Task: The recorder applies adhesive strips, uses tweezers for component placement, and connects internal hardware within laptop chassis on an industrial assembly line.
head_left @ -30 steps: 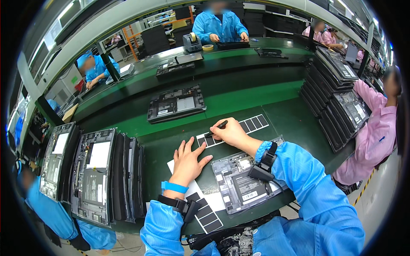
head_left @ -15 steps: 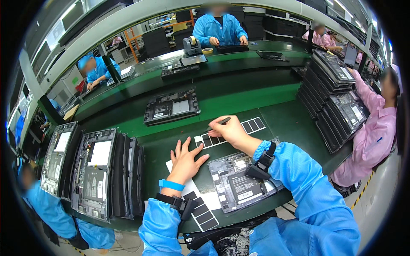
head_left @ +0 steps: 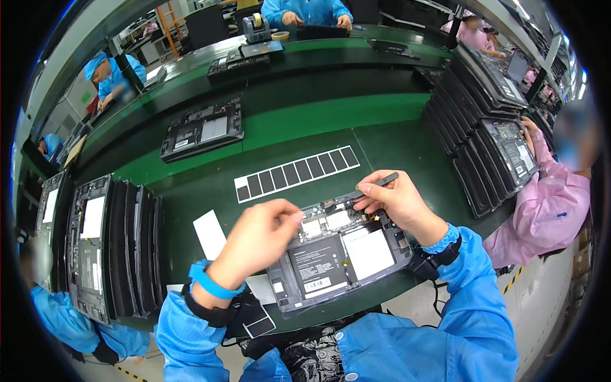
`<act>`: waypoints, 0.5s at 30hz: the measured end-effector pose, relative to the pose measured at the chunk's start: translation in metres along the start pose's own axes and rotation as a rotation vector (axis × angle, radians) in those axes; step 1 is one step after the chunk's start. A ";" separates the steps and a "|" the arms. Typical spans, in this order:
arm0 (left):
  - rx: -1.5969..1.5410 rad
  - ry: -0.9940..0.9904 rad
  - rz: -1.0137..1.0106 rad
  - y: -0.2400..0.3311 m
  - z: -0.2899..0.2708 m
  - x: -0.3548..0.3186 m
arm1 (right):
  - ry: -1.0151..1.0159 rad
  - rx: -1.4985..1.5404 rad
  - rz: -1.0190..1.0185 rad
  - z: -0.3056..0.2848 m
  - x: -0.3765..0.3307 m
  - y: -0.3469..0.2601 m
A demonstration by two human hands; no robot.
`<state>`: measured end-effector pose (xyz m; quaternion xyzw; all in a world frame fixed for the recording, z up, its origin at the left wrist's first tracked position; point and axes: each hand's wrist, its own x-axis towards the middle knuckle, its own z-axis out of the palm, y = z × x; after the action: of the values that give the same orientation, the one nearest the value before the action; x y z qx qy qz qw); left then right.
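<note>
An opened laptop base (head_left: 321, 270) lies in front of me, its battery, circuit board and a white panel showing. My right hand (head_left: 402, 207) is over its far right part, with dark, slim tweezers (head_left: 386, 179) pinched between thumb and fingers. Above the base's far left corner, my left hand (head_left: 258, 235) has its fingers curled together; whatever they may hold is hidden. Beyond both hands lies a white strip of black rectangular stickers (head_left: 299, 170). A blank white strip (head_left: 210, 233) sits left of my left hand, and another sticker sheet (head_left: 259, 326) is partly covered by my wrist.
Stacked laptop bases (head_left: 95, 248) stand at the left, and a taller stack (head_left: 468, 108) at the right. Another base (head_left: 203, 129) lies farther back by the raised green ledge. A person in pink (head_left: 541, 210) touches the right stack; a co-worker in blue (head_left: 309, 13) sits opposite.
My right hand has moved from the sticker strip to the laptop base with the tweezers. My left hand has lifted and curled its spread fingers. The laptop base sits straighter before me.
</note>
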<state>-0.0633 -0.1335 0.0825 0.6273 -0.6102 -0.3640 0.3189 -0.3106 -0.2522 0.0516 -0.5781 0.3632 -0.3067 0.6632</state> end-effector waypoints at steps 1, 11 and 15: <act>0.006 -0.038 -0.023 -0.003 0.012 0.006 | -0.008 0.010 0.010 -0.001 0.003 0.003; -0.133 -0.171 -0.278 -0.006 0.034 0.042 | -0.078 0.083 -0.002 -0.008 0.005 0.013; -0.176 -0.187 -0.254 -0.008 0.036 0.049 | -0.060 0.040 0.023 -0.005 0.006 0.012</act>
<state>-0.0894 -0.1801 0.0534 0.6323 -0.5190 -0.5100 0.2659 -0.3121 -0.2582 0.0391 -0.5693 0.3437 -0.2887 0.6888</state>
